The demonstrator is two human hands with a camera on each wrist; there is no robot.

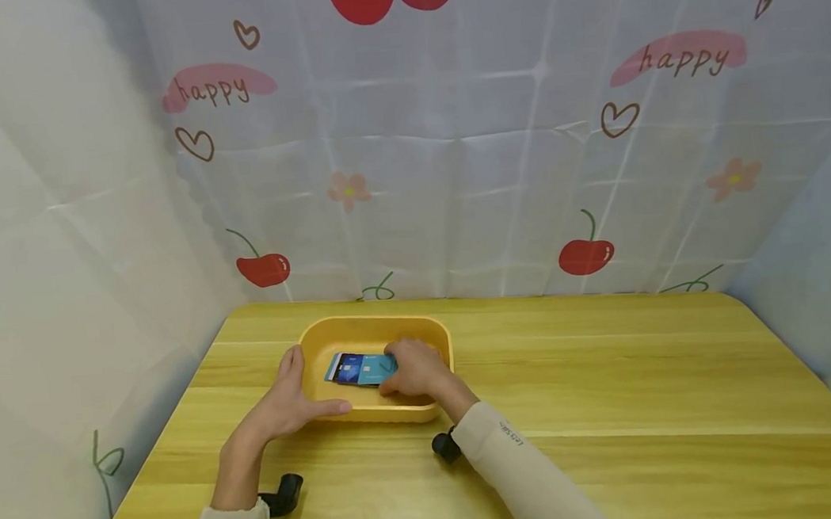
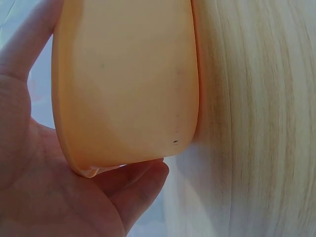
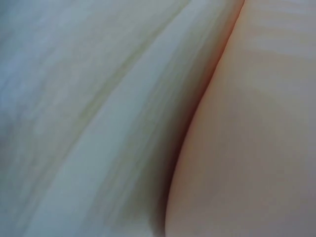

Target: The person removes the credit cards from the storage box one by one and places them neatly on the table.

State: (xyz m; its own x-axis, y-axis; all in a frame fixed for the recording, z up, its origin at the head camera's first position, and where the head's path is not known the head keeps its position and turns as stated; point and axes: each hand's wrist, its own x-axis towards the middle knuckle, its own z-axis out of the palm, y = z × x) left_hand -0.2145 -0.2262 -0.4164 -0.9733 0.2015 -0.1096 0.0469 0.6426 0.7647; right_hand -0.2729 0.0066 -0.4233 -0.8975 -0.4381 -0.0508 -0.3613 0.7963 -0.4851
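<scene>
A yellow plastic bin (image 1: 375,413) stands on the table toward the left. My left hand (image 1: 284,402) grips its left end, the thumb along the near rim and the fingers round the outside. In the left wrist view, the bin's outer wall (image 2: 128,79) fills the middle, with the left hand (image 2: 49,192) curled about its corner. Down inside the bin lie several overlapping bank cards (image 1: 361,369), blue and light blue, with a white edge showing at the left. My right hand (image 1: 416,366) reaches in and pinches their right end between thumb and fingers, covering that part.
The wooden table (image 1: 608,375) extends far to the right of the bin. A printed curtain (image 1: 455,209) hangs behind its back edge. Black wrist cameras (image 1: 283,494) stick out from both cuffs. Only the bin's side (image 3: 247,138) and tabletop appear in the right wrist view.
</scene>
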